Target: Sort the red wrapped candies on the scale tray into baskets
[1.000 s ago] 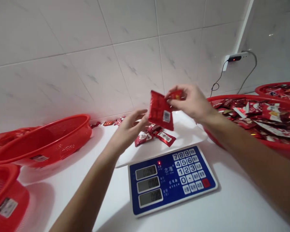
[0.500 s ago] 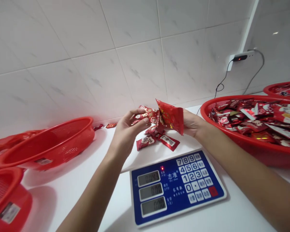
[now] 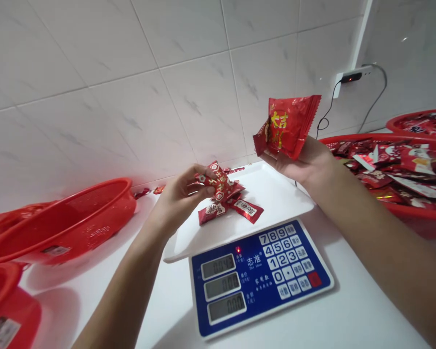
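Observation:
My right hand (image 3: 305,162) holds a larger red snack packet (image 3: 288,125) with yellow characters, raised above the scale's white pan (image 3: 276,194). My left hand (image 3: 178,196) pinches a small red candy wrapper (image 3: 218,182) just over the pan's left part. A few small red wrapped candies (image 3: 230,208) lie in a little pile on the pan. The scale's blue front panel (image 3: 257,271) with keypad and three displays faces me.
A red basket (image 3: 385,213) full of red packets stands at the right, another behind it (image 3: 417,121). Empty red baskets (image 3: 65,218) sit at the left. A plug and cable (image 3: 349,80) hang on the tiled wall. A few stray candies (image 3: 148,191) lie by the wall.
My right hand has lifted the larger packet up and to the right, away from my left hand. My left hand keeps a small wrapper low over the pan.

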### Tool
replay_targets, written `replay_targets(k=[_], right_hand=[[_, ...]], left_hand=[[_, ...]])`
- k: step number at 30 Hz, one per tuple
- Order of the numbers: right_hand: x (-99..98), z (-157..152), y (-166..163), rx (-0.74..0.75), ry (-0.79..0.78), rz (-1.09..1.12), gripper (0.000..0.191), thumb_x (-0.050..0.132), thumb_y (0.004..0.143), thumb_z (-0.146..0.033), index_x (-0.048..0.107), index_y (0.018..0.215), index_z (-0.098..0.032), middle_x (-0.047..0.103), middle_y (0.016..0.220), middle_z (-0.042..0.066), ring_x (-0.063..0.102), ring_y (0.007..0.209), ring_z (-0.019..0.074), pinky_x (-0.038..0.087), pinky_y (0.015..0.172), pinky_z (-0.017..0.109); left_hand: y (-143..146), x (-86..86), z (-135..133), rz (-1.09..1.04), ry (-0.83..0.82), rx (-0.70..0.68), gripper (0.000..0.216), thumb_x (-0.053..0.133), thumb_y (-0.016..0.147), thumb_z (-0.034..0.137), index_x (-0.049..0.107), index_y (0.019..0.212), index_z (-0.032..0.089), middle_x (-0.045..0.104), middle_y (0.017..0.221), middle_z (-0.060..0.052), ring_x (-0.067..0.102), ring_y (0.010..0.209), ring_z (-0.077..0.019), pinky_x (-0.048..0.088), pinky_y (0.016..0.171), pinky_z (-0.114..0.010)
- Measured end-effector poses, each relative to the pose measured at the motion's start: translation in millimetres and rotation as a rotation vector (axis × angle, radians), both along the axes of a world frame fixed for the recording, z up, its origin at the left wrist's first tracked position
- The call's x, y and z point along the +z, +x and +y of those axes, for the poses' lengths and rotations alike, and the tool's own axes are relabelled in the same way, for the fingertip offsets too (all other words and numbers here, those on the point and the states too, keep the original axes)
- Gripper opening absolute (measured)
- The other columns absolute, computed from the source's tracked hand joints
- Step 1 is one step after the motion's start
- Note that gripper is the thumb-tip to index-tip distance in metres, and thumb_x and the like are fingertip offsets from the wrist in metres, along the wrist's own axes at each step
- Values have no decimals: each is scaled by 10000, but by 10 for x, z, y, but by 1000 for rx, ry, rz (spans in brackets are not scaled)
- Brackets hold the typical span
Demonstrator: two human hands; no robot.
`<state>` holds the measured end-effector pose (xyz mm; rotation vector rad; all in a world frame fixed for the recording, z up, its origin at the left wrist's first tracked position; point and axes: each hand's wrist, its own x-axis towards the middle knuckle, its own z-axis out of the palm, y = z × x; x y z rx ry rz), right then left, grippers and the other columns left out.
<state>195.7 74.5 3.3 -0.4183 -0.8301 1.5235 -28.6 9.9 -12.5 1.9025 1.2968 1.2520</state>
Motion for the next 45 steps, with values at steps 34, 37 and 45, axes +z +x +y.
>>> replay_targets(k=[34,37,45], right_hand=[[-10,-86,-81,-143,44,-218,149,512,860,-97,550,772,-212,614,729,-8,655,766,147,557,740,301],[-75,-104,-173,-232,191,-416,153,557,835,-56,575,842,-208,613,711,-26,611,664,120,524,637,259],[-201,-152,-310,-150,329,-660,196,507,844,-24,608,857,-191,667,818,22,628,668,136,534,556,264]], left_hand=[[13,96,-220,494,37,-15,272,799,748,431,779,977,285,778,956,-57,709,830,-250,545,649,-286],[117,152,-247,211,28,15,351,714,829,508,750,1042,231,767,1051,-93,713,967,-250,574,820,-309],[231,149,-242,-53,-7,12,424,764,773,537,754,1025,197,775,920,-94,735,857,-250,599,747,-304]])
